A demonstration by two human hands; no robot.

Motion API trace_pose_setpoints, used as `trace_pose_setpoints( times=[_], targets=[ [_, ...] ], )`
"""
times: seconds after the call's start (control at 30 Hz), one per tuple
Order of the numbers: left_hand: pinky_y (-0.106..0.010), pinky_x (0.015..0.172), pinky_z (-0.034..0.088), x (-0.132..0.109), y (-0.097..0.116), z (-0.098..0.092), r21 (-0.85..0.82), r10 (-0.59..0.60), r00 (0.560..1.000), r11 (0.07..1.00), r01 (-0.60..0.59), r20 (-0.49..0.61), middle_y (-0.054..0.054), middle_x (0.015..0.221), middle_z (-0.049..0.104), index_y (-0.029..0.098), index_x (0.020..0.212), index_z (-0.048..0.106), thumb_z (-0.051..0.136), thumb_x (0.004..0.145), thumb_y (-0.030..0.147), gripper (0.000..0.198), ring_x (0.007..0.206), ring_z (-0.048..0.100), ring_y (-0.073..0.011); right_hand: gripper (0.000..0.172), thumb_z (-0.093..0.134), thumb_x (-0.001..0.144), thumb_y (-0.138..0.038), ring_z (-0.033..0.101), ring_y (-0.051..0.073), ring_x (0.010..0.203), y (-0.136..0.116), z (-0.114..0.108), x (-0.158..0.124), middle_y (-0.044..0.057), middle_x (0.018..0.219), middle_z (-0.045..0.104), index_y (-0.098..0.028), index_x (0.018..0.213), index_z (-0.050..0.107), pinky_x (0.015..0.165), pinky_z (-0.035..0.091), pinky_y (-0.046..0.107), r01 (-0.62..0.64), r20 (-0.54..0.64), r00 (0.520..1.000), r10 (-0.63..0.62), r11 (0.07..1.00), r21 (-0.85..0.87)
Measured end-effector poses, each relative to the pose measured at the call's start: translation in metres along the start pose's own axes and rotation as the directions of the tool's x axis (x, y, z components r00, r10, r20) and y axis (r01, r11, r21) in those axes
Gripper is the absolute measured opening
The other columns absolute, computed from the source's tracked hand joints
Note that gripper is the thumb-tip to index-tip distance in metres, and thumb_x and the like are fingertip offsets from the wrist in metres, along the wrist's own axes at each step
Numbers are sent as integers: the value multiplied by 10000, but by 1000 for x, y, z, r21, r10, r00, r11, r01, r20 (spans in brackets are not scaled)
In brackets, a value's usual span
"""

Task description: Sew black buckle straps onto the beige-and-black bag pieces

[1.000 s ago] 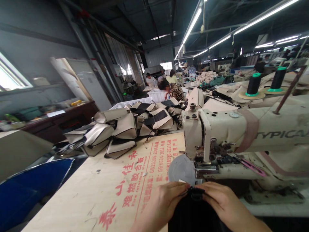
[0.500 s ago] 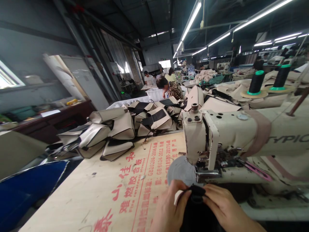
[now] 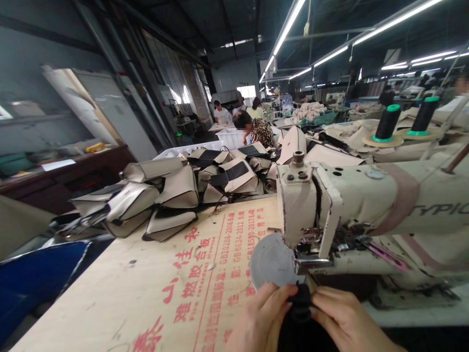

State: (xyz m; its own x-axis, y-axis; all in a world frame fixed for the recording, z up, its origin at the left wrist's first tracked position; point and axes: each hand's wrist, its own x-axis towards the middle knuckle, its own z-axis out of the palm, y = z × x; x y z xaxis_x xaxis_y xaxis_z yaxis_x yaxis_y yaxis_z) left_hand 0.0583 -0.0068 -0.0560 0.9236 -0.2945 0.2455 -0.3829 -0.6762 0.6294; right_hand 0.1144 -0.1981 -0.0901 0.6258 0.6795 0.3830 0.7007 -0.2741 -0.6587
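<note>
My left hand (image 3: pixel 262 320) and my right hand (image 3: pixel 346 322) both pinch the top edge of a black fabric piece (image 3: pixel 300 318) at the bottom of the view. The fabric sits just in front of the needle area (image 3: pixel 311 244) of a cream sewing machine (image 3: pixel 366 205). A grey round end of the machine's arm (image 3: pixel 271 261) lies right above my left fingers. Most of the black fabric drops out of view below the frame.
A plywood table top (image 3: pixel 164 283) with red printed characters stretches left. A pile of beige and black sewn pieces (image 3: pixel 176 190) covers its far edge. Two black thread cones (image 3: pixel 388 124) stand behind the machine. A blue bin (image 3: pixel 32 278) sits at left. Other people work farther back.
The view has swung a little to the right and down. My hands stay on the black fabric and have drawn slightly closer together under the machine head.
</note>
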Motion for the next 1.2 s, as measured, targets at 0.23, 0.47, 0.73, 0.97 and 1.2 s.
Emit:
trace_pose_setpoints(
  times=[0.23, 0.47, 0.73, 0.97, 1.2],
  targets=[
    [-203, 691, 464, -13, -13, 16, -2, -125, 992, 992, 125, -1, -43, 857, 558, 200, 963, 526, 346, 892, 168, 196, 772, 561, -113, 90, 416, 903, -219, 603, 99, 715, 12, 27, -13, -7, 798, 617, -204, 986, 445, 659, 477, 147, -26, -134, 991, 30, 999, 28],
    [-270, 792, 464, -13, -17, 20, -15, -153, 988, 988, 153, 21, -61, 937, 562, 196, 1008, 524, 351, 893, 186, 208, 880, 552, -147, 332, 222, 931, -150, 567, 178, 774, 7, 14, -4, 79, 825, 582, -134, 1155, 467, 729, 501, 301, 279, -42, 949, -311, 896, -345],
    [-278, 783, 458, -4, -13, 32, -74, -198, 980, 978, 197, -6, -72, 919, 544, 175, 928, 551, 357, 887, 179, 198, 860, 540, -156, 208, 348, 897, -90, 486, 162, 920, 26, 17, -5, 58, 953, 542, -160, 998, 515, 825, 429, 294, 80, 105, 991, -84, 996, 45],
    [-243, 798, 437, -3, -15, 27, -154, -241, 970, 960, 234, -26, -48, 934, 550, 191, 928, 558, 377, 899, 226, 187, 876, 534, -135, 186, 347, 901, -113, 474, 156, 918, 13, 10, 0, 37, 949, 504, -185, 983, 498, 831, 404, 291, -117, 169, 980, 107, 992, 52],
    [-246, 787, 441, 2, -13, 22, -193, -261, 964, 950, 246, -59, -33, 894, 592, 204, 903, 623, 408, 890, 256, 222, 851, 554, -140, 169, 352, 909, -147, 487, 147, 888, 17, 13, 4, 23, 912, 515, -186, 915, 516, 823, 396, 284, -128, 160, 981, 108, 985, 120]
  ],
)
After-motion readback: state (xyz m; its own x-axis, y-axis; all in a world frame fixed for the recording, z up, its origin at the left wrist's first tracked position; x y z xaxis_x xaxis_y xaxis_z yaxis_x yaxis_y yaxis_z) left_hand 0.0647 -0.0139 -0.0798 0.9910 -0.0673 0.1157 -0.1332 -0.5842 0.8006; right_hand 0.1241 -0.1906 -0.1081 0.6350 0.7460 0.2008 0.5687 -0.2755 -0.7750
